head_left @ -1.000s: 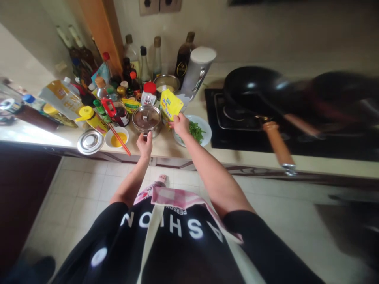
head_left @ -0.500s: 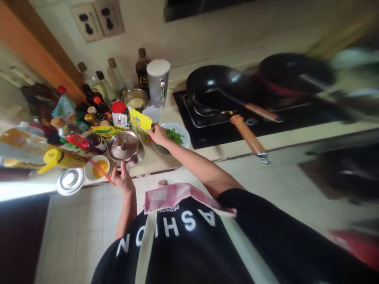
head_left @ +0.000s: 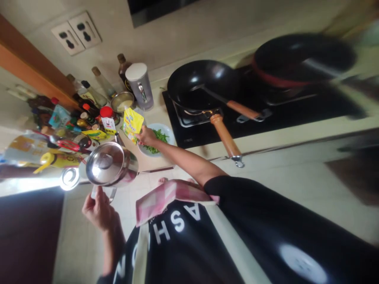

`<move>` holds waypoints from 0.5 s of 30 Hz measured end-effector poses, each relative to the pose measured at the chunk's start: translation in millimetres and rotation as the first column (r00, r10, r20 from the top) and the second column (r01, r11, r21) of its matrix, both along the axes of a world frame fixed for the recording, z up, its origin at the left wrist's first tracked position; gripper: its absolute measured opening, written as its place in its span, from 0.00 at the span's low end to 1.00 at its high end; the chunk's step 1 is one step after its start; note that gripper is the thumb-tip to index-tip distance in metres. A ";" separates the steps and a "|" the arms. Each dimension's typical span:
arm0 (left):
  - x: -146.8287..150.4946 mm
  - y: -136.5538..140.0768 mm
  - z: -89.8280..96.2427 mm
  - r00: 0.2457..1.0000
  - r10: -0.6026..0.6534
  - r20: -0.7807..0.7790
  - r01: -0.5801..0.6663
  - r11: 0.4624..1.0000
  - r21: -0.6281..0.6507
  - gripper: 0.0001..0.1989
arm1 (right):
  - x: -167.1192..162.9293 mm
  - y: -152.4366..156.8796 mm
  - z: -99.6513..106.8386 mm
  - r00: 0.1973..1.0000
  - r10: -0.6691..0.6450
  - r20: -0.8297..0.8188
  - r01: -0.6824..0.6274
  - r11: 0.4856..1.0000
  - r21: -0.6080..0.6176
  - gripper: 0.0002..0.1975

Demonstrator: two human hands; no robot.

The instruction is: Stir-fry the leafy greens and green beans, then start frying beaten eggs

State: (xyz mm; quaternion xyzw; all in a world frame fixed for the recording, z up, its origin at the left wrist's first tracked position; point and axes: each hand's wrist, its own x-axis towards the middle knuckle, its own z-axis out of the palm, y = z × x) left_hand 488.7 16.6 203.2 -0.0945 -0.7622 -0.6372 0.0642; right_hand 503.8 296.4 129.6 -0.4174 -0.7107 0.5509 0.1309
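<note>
- Left hand point(head_left: 100, 209): closed on the near handle of a lidded steel pot point(head_left: 131, 167).
- Pot: out at the near edge of the tabletop point(head_left: 156, 104), apparently lifted; its lid point(head_left: 107, 163) is on, so the contents are hidden.
- Right hand point(head_left: 147, 137): narrow grip on the near edge of a yellow pouch point(head_left: 132, 121), right of the pot and far from the body; whether the pouch's base touches the tabletop cannot be told.
- Plate point(head_left: 171, 136): just right of the pouch, partly behind the right forearm, bearing chopped greens point(head_left: 160, 136).
- Wok point(head_left: 201, 85): on the stove point(head_left: 192, 136), farther right, with a wooden-handled spatula point(head_left: 244, 109) resting in it.
- Pitcher point(head_left: 139, 85): lidded, at the far side, beyond the pouch.
- Progress, as judged: both items in hand; neither pot nor pouch released, lid not removed, greens not off the plate.
</note>
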 end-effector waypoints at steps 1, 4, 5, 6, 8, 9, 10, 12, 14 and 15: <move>5.3 0.3 6.5 1.000 -0.012 -0.013 0.012 1.000 0.017 0.25 | 4.0 -0.5 0.2 0.999 0.023 -0.032 -0.023 1.000 0.014 0.19; 19.3 3.6 23.2 0.998 -0.049 -0.046 0.051 0.997 0.054 0.25 | 17.7 -4.1 4.2 0.993 0.069 -0.095 -0.058 0.992 0.113 0.17; 23.1 5.4 28.0 0.997 -0.064 -0.051 0.067 0.996 0.062 0.25 | 24.6 -6.6 5.7 0.990 0.087 -0.107 -0.071 0.987 0.143 0.18; 26.4 7.4 32.5 0.995 -0.080 -0.058 0.084 0.994 0.064 0.25 | 33.5 -9.8 6.4 0.987 0.111 -0.118 -0.091 0.983 0.162 0.19; 31.6 12.5 40.9 0.991 -0.107 -0.075 0.111 0.992 0.054 0.24 | 59.2 -18.2 4.0 0.974 0.172 -0.147 -0.148 0.976 0.158 0.21; 33.5 15.6 44.6 0.989 -0.123 -0.082 0.126 0.991 0.039 0.23 | 76.0 -23.1 0.3 0.964 0.209 -0.164 -0.188 0.973 0.136 0.22; 34.8 19.2 48.0 0.986 -0.142 -0.090 0.144 0.989 0.020 0.23 | 95.0 -28.1 -5.1 0.954 0.245 -0.175 -0.229 0.968 0.105 0.23; 35.5 28.0 53.6 0.977 -0.186 -0.101 0.186 0.983 -0.010 0.23 | 137.7 -37.3 -20.1 0.935 0.311 -0.169 -0.309 0.950 0.036 0.21; 34.1 39.2 58.2 0.968 -0.230 -0.097 0.231 0.973 -0.004 0.23 | 182.2 -43.8 -37.9 0.932 0.348 -0.106 -0.352 0.936 -0.022 0.17; 32.9 45.8 60.6 0.965 -0.247 -0.086 0.249 0.968 0.013 0.22 | 203.9 -45.7 -47.0 0.938 0.339 -0.077 -0.343 0.938 -0.047 0.15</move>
